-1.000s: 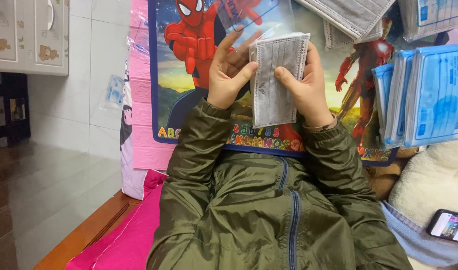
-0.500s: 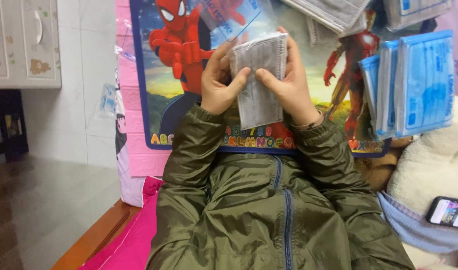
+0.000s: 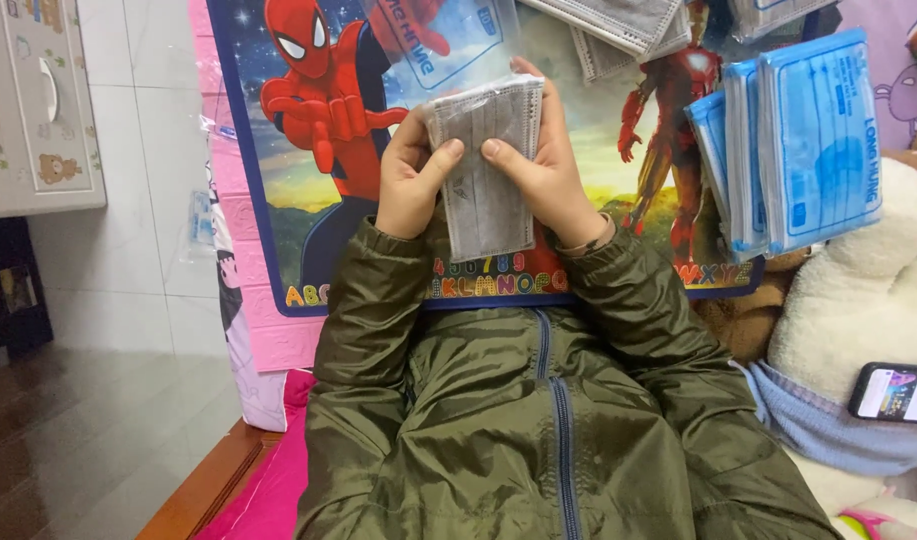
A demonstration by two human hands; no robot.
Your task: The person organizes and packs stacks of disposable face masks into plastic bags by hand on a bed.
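My left hand (image 3: pixel 410 182) and right hand (image 3: pixel 544 170) grip a stack of grey face masks (image 3: pixel 485 170) at upper centre. Blue mask packs (image 3: pixel 798 140) lie upper right.

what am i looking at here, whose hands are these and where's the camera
There is no machine here. The camera sits on a person's head and looks down, so you see their own chest in an olive green zipped jacket and their two bare hands held out in front.

Both hands hold one stack of grey face masks. The left hand grips its left edge and the right hand its right edge, with both thumbs pressed on the front.

Under the hands lies a colourful picture board with cartoon heroes and alphabet letters. On its right side stand sealed blue packs of masks, and more grey masks lie at the top. At the far right are a fluffy white soft toy and a phone with its screen lit.
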